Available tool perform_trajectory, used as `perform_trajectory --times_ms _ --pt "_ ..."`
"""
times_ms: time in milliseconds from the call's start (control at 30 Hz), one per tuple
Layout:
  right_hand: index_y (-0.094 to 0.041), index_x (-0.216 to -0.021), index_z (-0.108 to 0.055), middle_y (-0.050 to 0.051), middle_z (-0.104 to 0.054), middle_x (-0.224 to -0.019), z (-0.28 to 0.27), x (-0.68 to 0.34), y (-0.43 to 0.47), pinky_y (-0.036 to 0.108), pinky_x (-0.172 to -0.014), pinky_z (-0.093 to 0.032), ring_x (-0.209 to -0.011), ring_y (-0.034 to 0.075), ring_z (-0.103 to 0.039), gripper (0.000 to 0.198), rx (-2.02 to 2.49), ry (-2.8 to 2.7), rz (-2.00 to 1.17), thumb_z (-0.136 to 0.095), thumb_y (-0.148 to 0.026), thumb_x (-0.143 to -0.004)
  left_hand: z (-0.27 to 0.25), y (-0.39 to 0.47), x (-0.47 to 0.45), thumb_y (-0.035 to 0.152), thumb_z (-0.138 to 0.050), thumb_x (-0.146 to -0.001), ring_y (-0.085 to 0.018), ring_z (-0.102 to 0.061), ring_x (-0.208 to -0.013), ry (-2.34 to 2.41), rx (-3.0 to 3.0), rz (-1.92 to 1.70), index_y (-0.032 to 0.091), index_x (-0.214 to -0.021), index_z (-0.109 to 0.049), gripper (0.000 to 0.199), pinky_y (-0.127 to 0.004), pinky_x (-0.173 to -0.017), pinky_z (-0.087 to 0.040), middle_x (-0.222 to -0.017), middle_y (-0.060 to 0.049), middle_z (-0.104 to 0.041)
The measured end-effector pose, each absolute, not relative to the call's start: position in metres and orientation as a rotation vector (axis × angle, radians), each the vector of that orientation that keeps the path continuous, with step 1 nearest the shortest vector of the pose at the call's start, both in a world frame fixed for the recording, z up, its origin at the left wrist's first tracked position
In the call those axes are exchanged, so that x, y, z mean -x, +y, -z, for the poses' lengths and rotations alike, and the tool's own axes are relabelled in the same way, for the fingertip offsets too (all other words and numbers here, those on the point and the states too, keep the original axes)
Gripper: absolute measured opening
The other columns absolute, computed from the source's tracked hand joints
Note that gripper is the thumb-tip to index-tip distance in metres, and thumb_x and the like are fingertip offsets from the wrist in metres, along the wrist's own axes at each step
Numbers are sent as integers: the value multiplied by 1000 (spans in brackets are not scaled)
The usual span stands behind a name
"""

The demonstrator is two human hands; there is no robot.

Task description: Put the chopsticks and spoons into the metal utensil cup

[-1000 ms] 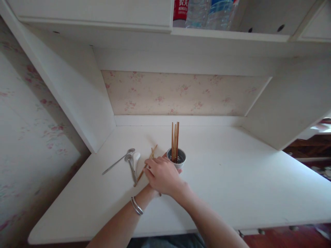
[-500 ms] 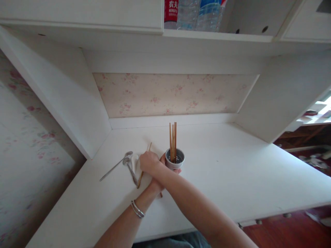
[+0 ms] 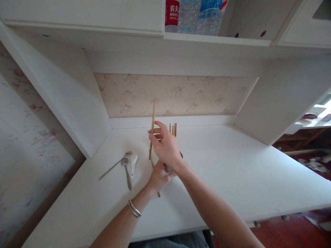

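Observation:
My right hand pinches a wooden chopstick, held nearly upright above the white desk. Lower down, my left hand is wrapped round a grey utensil cup, mostly hidden behind my crossed right arm. Tops of several chopsticks poke up from the cup behind my right hand. Another chopstick lies on the desk, partly under my left hand. To the left rest a long-handled metal spoon, a shorter metal spoon and a white spoon.
The white desk has side panels and a floral back wall. Above it runs a shelf holding plastic bottles. Drawer knobs line the front edge at right.
My right hand has lifted a chopstick off the desk and raised it up and to the right, turning it nearly upright. My left hand stays on the cup.

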State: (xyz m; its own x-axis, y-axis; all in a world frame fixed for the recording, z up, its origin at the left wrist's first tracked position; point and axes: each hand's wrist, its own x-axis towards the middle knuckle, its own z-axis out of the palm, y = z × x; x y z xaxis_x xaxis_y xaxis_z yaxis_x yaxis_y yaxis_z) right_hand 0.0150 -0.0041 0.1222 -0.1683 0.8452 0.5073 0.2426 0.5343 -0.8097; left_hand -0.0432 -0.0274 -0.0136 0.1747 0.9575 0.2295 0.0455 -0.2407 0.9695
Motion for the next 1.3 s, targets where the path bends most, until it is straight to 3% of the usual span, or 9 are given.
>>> perform_trajectory --times_ms 167,467,767,1033,1167,1300 --pt "-21 -105 -60 4 -68 -94 -125 -72 18 31 -71 -53 -77 17 -67 30 978 -1366 -685 -53 -42 -84 9 -27 36 22 -78 -65 -25 -56 -111 931 -1446 -1267 19 -124 -46 68 -41 -102 -38 -122 -10 -59" --pt "-23 -86 -70 3 -72 -79 -83 -109 19 29 -70 -50 -72 19 -69 31 1342 -1465 -494 -50 -47 -86 13 -26 35 20 -79 -64 -25 -55 -114 916 -1405 -1273 20 -129 -44 74 -42 -103 -36 -124 -11 -58" --pt "-25 -85 -74 1 -74 -80 -54 -99 20 29 -68 -47 -76 20 -67 33 1402 -1585 -479 -47 -44 -86 10 -26 35 19 -79 -62 -25 -52 -118 969 -1423 -1265 20 -130 -42 78 -41 -104 -36 -129 -11 -55" --pt "-22 -87 -74 2 -74 -82 -42 -103 20 31 -71 -50 -78 22 -67 37 1339 -1531 -704 -50 -49 -85 11 -24 39 18 -80 -61 -25 -52 -118 967 -1431 -1232 20 -129 -44 77 -42 -105 -36 -129 -10 -56" --pt "-22 -98 -72 2 -73 -95 -37 -108 18 37 -85 -49 -94 25 -65 41 1233 -1499 -854 -51 -54 -84 14 -21 41 19 -80 -61 -26 -51 -120 948 -1437 -1218 22 -129 -44 77 -44 -107 -34 -130 -10 -55" --pt "-25 -119 -61 3 -64 -121 -25 -118 11 42 -103 -37 -117 25 -54 45 1091 -1442 -1021 -53 -52 -84 12 -21 42 19 -79 -62 -26 -50 -121 906 -1448 -1206 24 -129 -45 75 -45 -107 -35 -131 -9 -55"
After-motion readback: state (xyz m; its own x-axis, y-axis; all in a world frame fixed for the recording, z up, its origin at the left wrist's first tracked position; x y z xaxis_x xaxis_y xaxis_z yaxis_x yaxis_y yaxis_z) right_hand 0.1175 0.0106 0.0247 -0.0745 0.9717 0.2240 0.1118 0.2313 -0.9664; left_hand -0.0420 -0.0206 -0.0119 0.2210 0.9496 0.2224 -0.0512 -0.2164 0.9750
